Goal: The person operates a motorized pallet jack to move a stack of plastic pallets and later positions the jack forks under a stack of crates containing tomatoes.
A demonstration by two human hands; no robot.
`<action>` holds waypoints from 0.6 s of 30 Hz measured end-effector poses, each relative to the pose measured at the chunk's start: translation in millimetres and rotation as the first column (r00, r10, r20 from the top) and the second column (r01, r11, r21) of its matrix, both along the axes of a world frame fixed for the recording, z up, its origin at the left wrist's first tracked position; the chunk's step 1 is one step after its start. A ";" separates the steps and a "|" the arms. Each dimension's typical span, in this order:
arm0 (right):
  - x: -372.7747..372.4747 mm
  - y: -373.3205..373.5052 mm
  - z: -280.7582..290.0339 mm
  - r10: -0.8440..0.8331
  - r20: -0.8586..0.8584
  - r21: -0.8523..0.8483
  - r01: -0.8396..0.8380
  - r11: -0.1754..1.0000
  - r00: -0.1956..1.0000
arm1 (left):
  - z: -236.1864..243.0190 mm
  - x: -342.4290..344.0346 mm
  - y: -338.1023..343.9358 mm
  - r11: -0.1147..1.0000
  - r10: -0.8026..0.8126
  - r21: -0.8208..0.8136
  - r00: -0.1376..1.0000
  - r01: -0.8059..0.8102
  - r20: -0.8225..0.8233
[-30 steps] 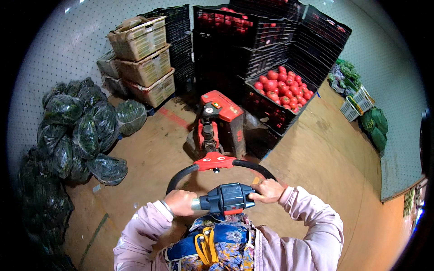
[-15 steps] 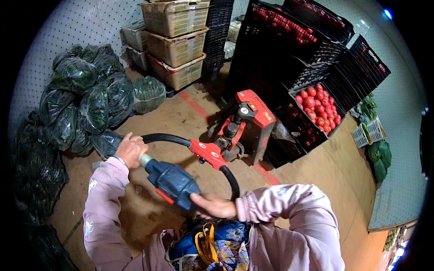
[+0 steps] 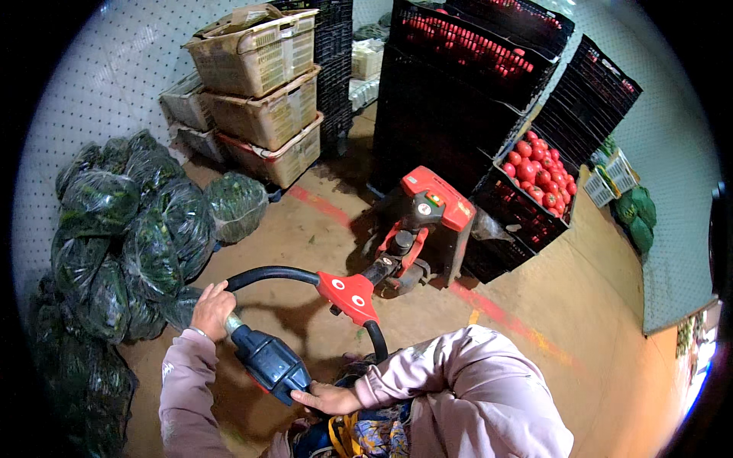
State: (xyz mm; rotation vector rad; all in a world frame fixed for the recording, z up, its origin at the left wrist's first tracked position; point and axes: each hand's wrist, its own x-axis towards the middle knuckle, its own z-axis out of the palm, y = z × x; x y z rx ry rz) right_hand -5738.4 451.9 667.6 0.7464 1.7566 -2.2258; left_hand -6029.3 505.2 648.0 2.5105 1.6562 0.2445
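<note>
A red and black electric pallet jack (image 3: 439, 200) stands ahead of me, its looped tiller handle (image 3: 348, 298) reaching back toward my body. My left hand (image 3: 212, 311) is wrapped round the far left corner of the loop, beside a pale metallic section. At the other end of the dark blue control head (image 3: 271, 360), my right hand (image 3: 330, 398) grips with the thumb along the top; its other fingers are mostly hidden underneath. Beyond the jack's body rises a tall stack of black crates (image 3: 439, 114), and the forks are out of sight.
Plastic bags of green vegetables (image 3: 164, 229) are heaped at the left. Beige crates (image 3: 256, 103) stand stacked at the back left. A black crate of tomatoes (image 3: 538, 175) sits right of the jack. Green bundles (image 3: 635, 214) lie by the right wall. A red line (image 3: 496, 309) crosses the floor.
My view has shifted, so the beige crates and bagged vegetables sit further left and the crates lower. Both hands appear lower in the view and keep their hold on the handle.
</note>
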 end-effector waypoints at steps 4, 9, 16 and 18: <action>13.1 12.6 29.7 -0.036 0.077 0.090 0.029 0.996 0.996 | 23.5 -1.8 24.9 0.975 -0.214 -0.102 0.959 0.198 -0.187; 42.0 18.2 75.6 -0.316 0.261 0.424 0.185 0.886 0.912 | 52.6 25.1 74.8 0.882 -0.419 -0.259 0.907 0.394 -0.050; 40.0 -10.2 80.8 -0.526 0.207 0.755 0.207 0.622 0.824 | 55.8 29.7 83.0 0.747 -0.525 -0.458 0.850 0.482 0.039; 32.3 -31.5 64.7 -0.566 0.262 0.793 0.159 0.588 0.782 | 37.8 25.1 65.7 0.741 -0.552 -0.434 0.833 0.512 0.040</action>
